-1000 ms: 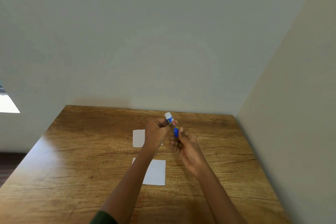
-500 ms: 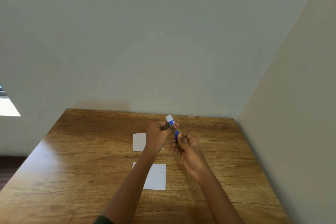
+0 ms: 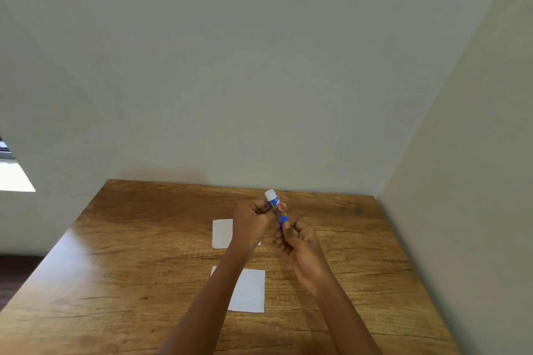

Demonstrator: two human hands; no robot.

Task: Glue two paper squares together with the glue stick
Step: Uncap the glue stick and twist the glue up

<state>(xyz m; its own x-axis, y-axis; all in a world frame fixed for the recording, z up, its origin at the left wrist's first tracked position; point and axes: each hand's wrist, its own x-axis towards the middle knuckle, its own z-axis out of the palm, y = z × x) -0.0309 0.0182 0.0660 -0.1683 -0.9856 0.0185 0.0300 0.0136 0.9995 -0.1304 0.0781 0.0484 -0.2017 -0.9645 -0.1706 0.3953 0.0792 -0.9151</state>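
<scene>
Clearly, you had both hands raised above the wooden table (image 3: 121, 253), sharing one blue glue stick (image 3: 277, 208) between them. Your left hand (image 3: 250, 222) was curled into a fist around the upper part of the tube, just below its white end (image 3: 270, 195), which pointed up and away from you. Your right hand (image 3: 300, 245) was clenched on the lower end of the same tube, with its thumb lying along the blue body. The stick was tilted, its white end leaning toward the left and the far wall (image 3: 230, 66). Whether the cap was loosened or seated, I could not tell.

Beneath your arms, two white paper squares lay flat on the table, apart from each other. The far paper square (image 3: 222, 233) sat partly hidden behind your left hand. The near paper square (image 3: 251, 291) lay closer to you, its left part covered by your left forearm. Neither hand touched either sheet.
</scene>
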